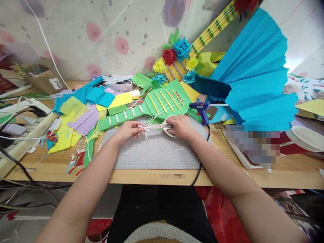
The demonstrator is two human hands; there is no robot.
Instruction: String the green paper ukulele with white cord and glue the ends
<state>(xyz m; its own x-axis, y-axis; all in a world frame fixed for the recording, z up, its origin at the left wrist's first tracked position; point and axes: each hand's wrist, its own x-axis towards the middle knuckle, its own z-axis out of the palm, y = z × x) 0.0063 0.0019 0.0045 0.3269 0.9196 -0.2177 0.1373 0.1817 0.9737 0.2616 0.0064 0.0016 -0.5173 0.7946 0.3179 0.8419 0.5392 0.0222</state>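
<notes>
My right hand [181, 126] is closed round the white handles of a pair of scissors [162, 126], whose blades point left across the grey cutting mat [157, 152]. My left hand [128, 130] pinches a thin white strip [145, 130] right at the blade tips. Just behind both hands lies a green paper guitar [152, 104] with yellow and white strips glued on it.
A blue glue gun [201, 109] lies right of the guitar, its black cord [202, 158] running off the table's front edge. Coloured paper scraps [83, 114] cover the left. A big blue pleated fan [255, 77] and a flowered yellow guitar [192, 50] stand behind.
</notes>
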